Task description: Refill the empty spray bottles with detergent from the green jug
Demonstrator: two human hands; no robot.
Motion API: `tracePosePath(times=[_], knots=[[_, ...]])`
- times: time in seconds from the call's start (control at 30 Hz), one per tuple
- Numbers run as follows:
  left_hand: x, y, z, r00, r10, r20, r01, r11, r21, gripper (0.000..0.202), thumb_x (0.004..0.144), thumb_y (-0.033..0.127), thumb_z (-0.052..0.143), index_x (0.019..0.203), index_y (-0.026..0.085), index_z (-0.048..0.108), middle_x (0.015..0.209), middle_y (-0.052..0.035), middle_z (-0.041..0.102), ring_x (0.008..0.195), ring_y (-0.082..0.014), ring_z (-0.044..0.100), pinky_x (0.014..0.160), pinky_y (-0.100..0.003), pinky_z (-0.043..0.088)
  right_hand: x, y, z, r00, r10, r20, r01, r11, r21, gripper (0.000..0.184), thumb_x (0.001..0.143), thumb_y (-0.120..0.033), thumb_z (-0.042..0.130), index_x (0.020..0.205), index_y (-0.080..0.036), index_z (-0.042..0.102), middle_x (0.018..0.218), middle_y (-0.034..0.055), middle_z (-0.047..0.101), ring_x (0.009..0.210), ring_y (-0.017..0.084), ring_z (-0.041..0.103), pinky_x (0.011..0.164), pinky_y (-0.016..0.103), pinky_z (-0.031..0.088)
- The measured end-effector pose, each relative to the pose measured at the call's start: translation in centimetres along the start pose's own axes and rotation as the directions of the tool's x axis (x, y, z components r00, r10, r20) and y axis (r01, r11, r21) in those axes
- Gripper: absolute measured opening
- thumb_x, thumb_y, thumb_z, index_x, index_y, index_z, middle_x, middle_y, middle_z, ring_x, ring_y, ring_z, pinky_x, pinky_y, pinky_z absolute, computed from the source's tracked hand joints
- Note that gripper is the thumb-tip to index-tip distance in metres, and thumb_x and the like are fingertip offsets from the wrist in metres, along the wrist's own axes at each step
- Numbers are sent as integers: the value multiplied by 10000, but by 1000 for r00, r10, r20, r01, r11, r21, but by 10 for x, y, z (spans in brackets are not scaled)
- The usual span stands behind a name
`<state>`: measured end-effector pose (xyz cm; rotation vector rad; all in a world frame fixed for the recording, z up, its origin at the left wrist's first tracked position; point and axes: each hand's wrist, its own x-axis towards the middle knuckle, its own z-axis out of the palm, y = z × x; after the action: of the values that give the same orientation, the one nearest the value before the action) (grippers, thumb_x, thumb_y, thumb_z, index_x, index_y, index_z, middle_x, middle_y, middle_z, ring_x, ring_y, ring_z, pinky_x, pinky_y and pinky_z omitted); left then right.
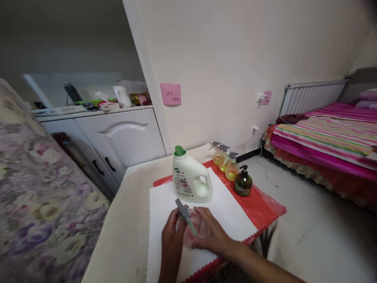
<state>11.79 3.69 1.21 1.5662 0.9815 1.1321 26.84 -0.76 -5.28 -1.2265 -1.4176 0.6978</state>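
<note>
A clear, pink-tinted spray bottle (196, 225) with a grey trigger head is between my hands, low over the white sheet. My left hand (173, 230) has its fingers closed at the grey spray head and bottle neck. Around the round, see-through body curls my right hand (213, 232). Just beyond them stands a pale green detergent jug (190, 179) with a side handle; a green piece shows in its mouth.
Several spray bottles (231, 169) with yellow liquid line the far right of the table, beside a dark pump bottle (243, 184). A white sheet (229, 214) lies over red plastic (262, 208). Left are a floral curtain (47, 208) and cabinet (126, 145); right, a bed (326, 137).
</note>
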Motion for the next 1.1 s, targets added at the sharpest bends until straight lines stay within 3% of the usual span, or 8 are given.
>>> tracePosePath(times=[0.1, 0.27, 0.5, 0.57, 0.7, 0.9, 1.0, 1.1], knots=[[-2, -2, -7, 998, -26, 48, 30, 997, -76, 407, 777, 424, 640, 1121, 207, 635, 1123, -63, 702, 1034, -266, 645, 881, -354, 515, 2, -17, -6, 997, -8, 76, 2, 998, 69, 1097, 403, -247, 922, 1374, -285, 413, 1356, 72, 504, 1251, 285, 483, 1063, 458, 385], [-4, -6, -12, 986, -56, 154, 78, 988, -135, 467, 775, 404, 646, 1194, 200, 611, 1164, -64, 695, 1082, -274, 633, 923, -367, 509, -1, -41, -10, 976, -40, 213, -32, 946, 323, 1046, 460, -298, 907, 1377, -297, 404, 1401, 58, 504, 1293, 267, 470, 1100, 446, 347], [-3, 4, -6, 968, -55, 245, 74, 995, -72, 537, 776, 442, 629, 1250, 196, 573, 1297, -92, 628, 1210, -273, 566, 1028, -390, 447, -17, -24, -15, 997, 78, 11, -79, 974, 210, 928, 456, -158, 854, 1294, -249, 469, 1270, 65, 603, 1171, 263, 573, 1024, 417, 434], [0, 4, -5, 974, -72, 214, 81, 996, -31, 579, 754, 466, 651, 1255, 193, 553, 1283, -109, 635, 1200, -267, 578, 1025, -394, 449, -21, -18, -30, 993, 96, -67, -83, 981, 178, 886, 472, -163, 836, 1276, -241, 472, 1253, 74, 607, 1153, 267, 583, 1004, 416, 453], [7, -4, -4, 987, -131, 95, 125, 990, 66, 546, 701, 536, 669, 1111, 180, 610, 1069, -115, 729, 1063, -278, 660, 948, -413, 502, -31, -7, -77, 957, 124, -264, -99, 989, 106, 767, 573, -210, 766, 1270, -246, 448, 1233, 82, 615, 1133, 270, 594, 996, 447, 455], [4, -22, -3, 992, -130, 2, 125, 963, 240, 542, 651, 613, 637, 985, 186, 644, 877, -71, 750, 889, -281, 703, 835, -407, 537, -46, 22, -151, 808, 143, -571, -209, 977, -51, 806, 581, -326, 778, 1297, -242, 416, 1325, 102, 530, 1248, 327, 486, 1080, 556, 334], [1, -35, -5, 993, -112, -23, 112, 928, 355, 512, 672, 607, 601, 976, 199, 654, 845, -51, 743, 835, -267, 700, 778, -369, 542, -48, 35, -175, 745, 134, -654, -256, 962, -94, 820, 574, -353, 781, 1297, -236, 411, 1319, 102, 526, 1258, 330, 469, 1102, 535, 313], [-2, -49, -8, 995, -92, -41, 100, 892, 440, 488, 701, 584, 567, 990, 202, 657, 826, -39, 731, 789, -247, 691, 734, -333, 540, -45, 44, -188, 716, 118, -688, -272, 955, -119, 803, 598, -352, 763, 1301, -226, 396, 1312, 106, 526, 1236, 312, 491, 1088, 499, 347]])
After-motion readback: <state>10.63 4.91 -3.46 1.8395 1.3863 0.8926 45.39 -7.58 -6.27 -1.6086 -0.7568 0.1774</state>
